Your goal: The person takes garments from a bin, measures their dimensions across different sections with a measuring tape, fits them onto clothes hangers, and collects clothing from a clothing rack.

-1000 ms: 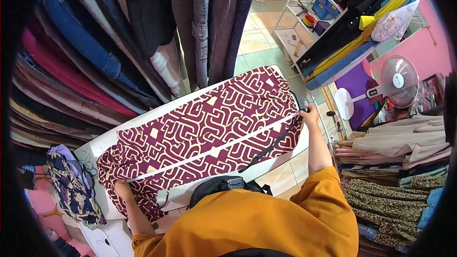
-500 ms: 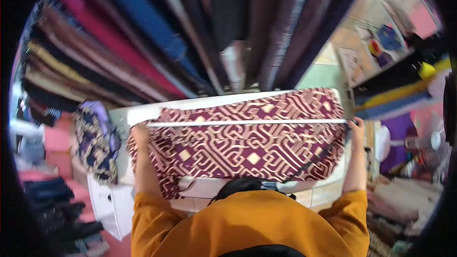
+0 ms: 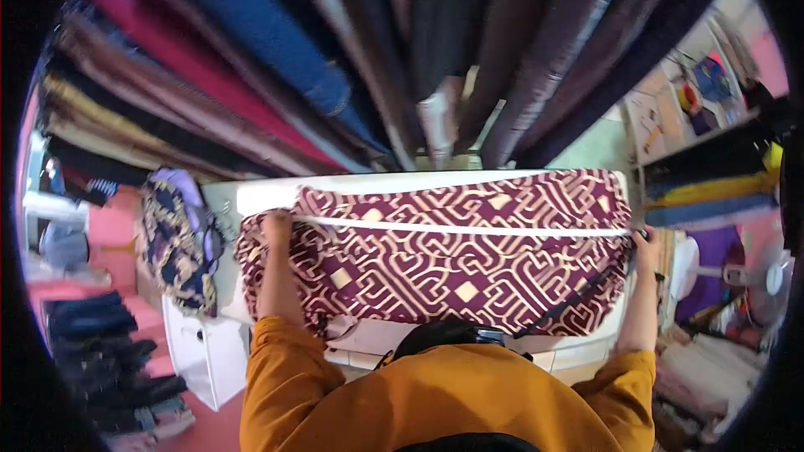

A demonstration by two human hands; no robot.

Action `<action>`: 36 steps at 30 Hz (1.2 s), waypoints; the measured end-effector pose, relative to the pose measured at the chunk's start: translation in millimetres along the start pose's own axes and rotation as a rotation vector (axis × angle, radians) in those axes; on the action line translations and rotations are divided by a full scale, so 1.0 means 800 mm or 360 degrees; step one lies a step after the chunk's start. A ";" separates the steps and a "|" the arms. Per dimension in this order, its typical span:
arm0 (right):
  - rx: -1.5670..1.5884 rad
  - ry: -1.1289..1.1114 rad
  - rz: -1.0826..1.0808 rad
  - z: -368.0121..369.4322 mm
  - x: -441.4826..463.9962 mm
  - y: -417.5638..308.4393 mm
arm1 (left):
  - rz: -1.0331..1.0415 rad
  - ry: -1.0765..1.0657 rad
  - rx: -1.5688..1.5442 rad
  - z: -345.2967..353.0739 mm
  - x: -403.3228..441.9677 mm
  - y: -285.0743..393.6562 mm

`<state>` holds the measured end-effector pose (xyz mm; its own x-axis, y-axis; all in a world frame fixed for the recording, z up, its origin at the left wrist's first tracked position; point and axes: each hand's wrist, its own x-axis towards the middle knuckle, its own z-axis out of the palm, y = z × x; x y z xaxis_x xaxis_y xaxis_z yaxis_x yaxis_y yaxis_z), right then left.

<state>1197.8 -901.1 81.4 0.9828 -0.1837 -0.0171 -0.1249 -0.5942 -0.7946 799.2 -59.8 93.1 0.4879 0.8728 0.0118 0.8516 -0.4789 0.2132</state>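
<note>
Fingers of the left hand (image 3: 277, 229) bent down at the left end of the white band (image 3: 469, 229); too small to tell how far they are closed, or whether they pinch or press. Fingers of the right hand (image 3: 646, 246) closed on the band's other end, at the patterned garment's right edge.

Band runs straight and nearly level over the patterned garment (image 3: 402, 278), maroon with cream interlocking lines. Garment lies lengthwise on the white table (image 3: 264, 197), spread mostly flat, bunched near the left hand. Dark strap (image 3: 578, 301) slants across its lower right part.

Table surface: pale, bare strip showing along the far edge and at the left. Dark patterned cloth (image 3: 177, 243) with lilac fabric (image 3: 194, 201) heaped at the left end. White cabinet (image 3: 203, 351) below it, standing on pink floor.

Beyond the far edge, hanging trousers (image 3: 260, 33) in a dense row: blue, magenta, brown, black. Lower left, stacked dark clothes (image 3: 96, 326).

Right side: yellow and blue garments hanging, blurred; shelf (image 3: 653, 130) above them. Purple cloth (image 3: 708, 255) behind a pale fan (image 3: 766, 274). Beige clothes (image 3: 703, 372) piled lower right, soft in outline.
</note>
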 end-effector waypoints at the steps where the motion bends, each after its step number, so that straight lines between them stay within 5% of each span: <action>1: -0.0120 0.0058 0.0016 0.003 -0.011 -0.021 | 0.0312 0.0041 0.0031 0.014 0.009 -0.023; 2: 0.0003 0.0015 -0.0083 0.005 -0.009 -0.011 | 0.0827 -0.0116 0.1468 0.021 0.021 -0.026; 4: -0.0077 0.0023 0.0080 0.010 -0.036 -0.076 | 0.0453 0.0016 0.0645 0.002 0.011 -0.016; 5: 0.0007 0.0048 -0.0017 0.016 -0.038 -0.076 | 0.0088 0.0061 -0.0158 -0.016 0.002 -0.001; 7: 0.0054 0.0034 -0.0028 0.025 -0.056 -0.110 | 0.0271 0.0229 -0.0681 -0.007 0.010 -0.016; 9: 0.0349 -0.0207 0.0026 0.036 -0.087 -0.151 | -0.0072 -0.0352 -0.1295 0.000 0.016 -0.018; 10: 0.0304 -0.0236 -0.0059 0.050 -0.100 -0.149 | -0.0199 -0.0494 -0.1282 -0.043 -0.021 0.044; 12: 0.0471 -0.0521 0.0045 0.071 -0.142 -0.188 | -0.0022 -0.0698 -0.1629 -0.027 -0.059 0.087; 13: 0.0498 -0.0651 -0.0049 0.086 -0.161 -0.194 | 0.0065 -0.0765 -0.0971 -0.054 -0.091 0.148; 16: 0.0457 -0.0980 -0.0098 0.133 -0.220 -0.205 | 0.0168 -0.1118 -0.1457 -0.021 -0.172 0.221; 19: 0.0540 -0.1190 -0.0127 0.151 -0.281 -0.250 | 0.0556 -0.1488 -0.1442 -0.001 -0.236 0.283; 21: 0.0559 -0.1253 -0.0282 0.159 -0.303 -0.250 | 0.1004 -0.1404 -0.1236 -0.018 -0.258 0.312; 23: 0.0501 -0.1190 -0.0300 0.139 -0.306 -0.247 | 0.1595 -0.0669 -0.0458 -0.031 -0.255 0.315; 27: 0.0645 -0.0820 -0.0115 0.057 -0.277 -0.193 | 0.1000 -0.0672 0.0660 -0.031 -0.230 0.269; 31: 0.0468 -0.0132 0.0045 -0.021 -0.251 -0.091 | 0.0953 -0.0704 0.0523 -0.029 -0.201 0.220; 36: -0.0268 -0.0046 0.0382 0.008 -0.240 -0.024 | 0.1241 -0.0702 0.0373 -0.014 -0.199 0.189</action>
<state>1012.5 -849.6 95.7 0.9255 -0.3138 -0.2120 -0.3729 -0.6585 -0.6537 848.1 -269.9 134.0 0.9271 0.2038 -0.3145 0.2453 -0.9645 0.0980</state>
